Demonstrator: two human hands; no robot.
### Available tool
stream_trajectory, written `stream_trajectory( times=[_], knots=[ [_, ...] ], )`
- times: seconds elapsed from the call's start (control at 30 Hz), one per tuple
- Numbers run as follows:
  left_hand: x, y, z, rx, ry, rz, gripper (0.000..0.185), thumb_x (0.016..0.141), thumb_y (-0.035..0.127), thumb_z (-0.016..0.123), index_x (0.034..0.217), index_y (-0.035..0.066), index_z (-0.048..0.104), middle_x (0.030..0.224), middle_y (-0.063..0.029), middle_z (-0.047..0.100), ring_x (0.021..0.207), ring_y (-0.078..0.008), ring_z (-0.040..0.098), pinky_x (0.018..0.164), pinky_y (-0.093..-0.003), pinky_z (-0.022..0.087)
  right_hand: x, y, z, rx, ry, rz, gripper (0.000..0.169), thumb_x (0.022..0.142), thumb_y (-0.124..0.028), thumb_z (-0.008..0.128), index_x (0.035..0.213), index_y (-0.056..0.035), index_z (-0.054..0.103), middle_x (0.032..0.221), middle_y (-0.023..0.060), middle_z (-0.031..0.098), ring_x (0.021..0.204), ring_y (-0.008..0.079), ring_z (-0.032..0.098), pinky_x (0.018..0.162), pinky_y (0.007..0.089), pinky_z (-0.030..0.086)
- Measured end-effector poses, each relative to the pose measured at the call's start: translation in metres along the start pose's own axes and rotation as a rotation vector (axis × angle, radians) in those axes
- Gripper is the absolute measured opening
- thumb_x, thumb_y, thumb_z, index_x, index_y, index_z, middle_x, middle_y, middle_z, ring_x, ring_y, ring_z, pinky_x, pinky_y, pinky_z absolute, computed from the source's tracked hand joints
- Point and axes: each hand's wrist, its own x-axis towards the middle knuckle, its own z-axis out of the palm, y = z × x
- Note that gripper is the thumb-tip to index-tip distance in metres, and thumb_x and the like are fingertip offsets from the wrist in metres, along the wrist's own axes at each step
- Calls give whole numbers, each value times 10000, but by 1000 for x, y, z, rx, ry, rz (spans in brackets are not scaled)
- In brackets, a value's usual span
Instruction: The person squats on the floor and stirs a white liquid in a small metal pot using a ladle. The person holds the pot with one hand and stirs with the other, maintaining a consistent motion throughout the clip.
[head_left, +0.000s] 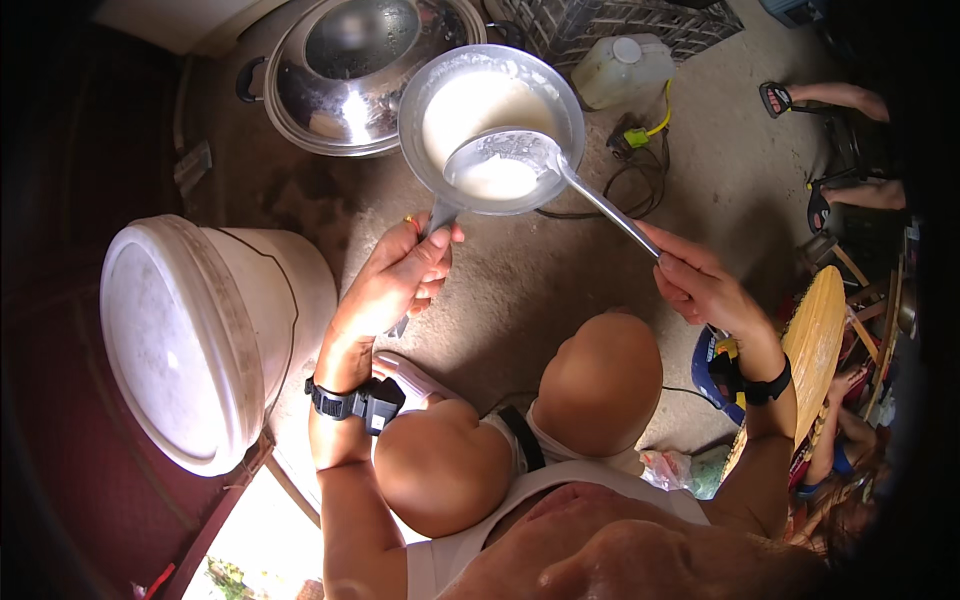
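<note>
My left hand is closed around the handle of a round metal pan, raised above the floor. White, creamy liquid lies inside it. The metal handle of a ladle is gripped in my right hand; the ladle's bowl is over the near right part of the pan and holds some of the white liquid. Whether the bowl touches the pan cannot be told. Just behind the pan, to the left, a large steel pot with a domed, glass-centred lid stands on the floor.
A lidded white bucket stands at left. Farther back are a plastic jug, a black crate and a cable. On the right are a round woven tray, plastic bags and other people's legs.
</note>
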Motion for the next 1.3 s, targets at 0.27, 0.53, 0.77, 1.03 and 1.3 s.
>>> stream_trajectory(
  times=[0.27, 0.53, 0.77, 1.03, 1.3],
  knots=[
    [-2, 17, 19, 52, 96, -102, 229, 995, 298, 496, 1072, 88, 545, 648, 105, 346, 502, -1, 270, 415, -179, 183, -3, 4, -10, 73, -55, -117, 453, 1025, -140, 388, 1477, -147, 354, 633, -71, 342, 503, 21, 316, 400, 184, 270],
    [5, 6, 23, 64, 61, 30, 244, 994, 302, 493, 1053, 72, 550, 639, 103, 351, 460, 27, 251, 364, -148, 146, -3, 3, -12, -112, -7, -98, 478, 1005, -211, 386, 1483, -208, 355, 685, -27, 414, 558, 49, 386, 467, 215, 364],
    [4, 8, 19, 72, 37, 11, 240, 1002, 297, 503, 1073, 71, 543, 650, 92, 364, 489, 8, 288, 387, -161, 203, -5, 9, -17, -60, -27, -68, 479, 1006, -214, 403, 1483, -211, 353, 659, -44, 383, 532, 43, 358, 428, 203, 312],
    [1, 11, 22, 67, 85, -43, 222, 998, 299, 503, 1057, 89, 543, 652, 102, 364, 485, 14, 280, 394, -159, 194, -1, 0, -19, 18, -63, -86, 462, 1021, -173, 392, 1481, -203, 358, 634, -63, 330, 518, 35, 304, 416, 181, 262],
    [1, 15, 16, 4, 4, -53, 218, 997, 286, 495, 1075, 85, 530, 691, 85, 357, 532, -12, 284, 431, -174, 218, -9, -10, -11, -47, 30, -17, 452, 1021, -148, 390, 1472, -162, 369, 635, -55, 364, 489, 22, 318, 401, 171, 257]
  ],
)
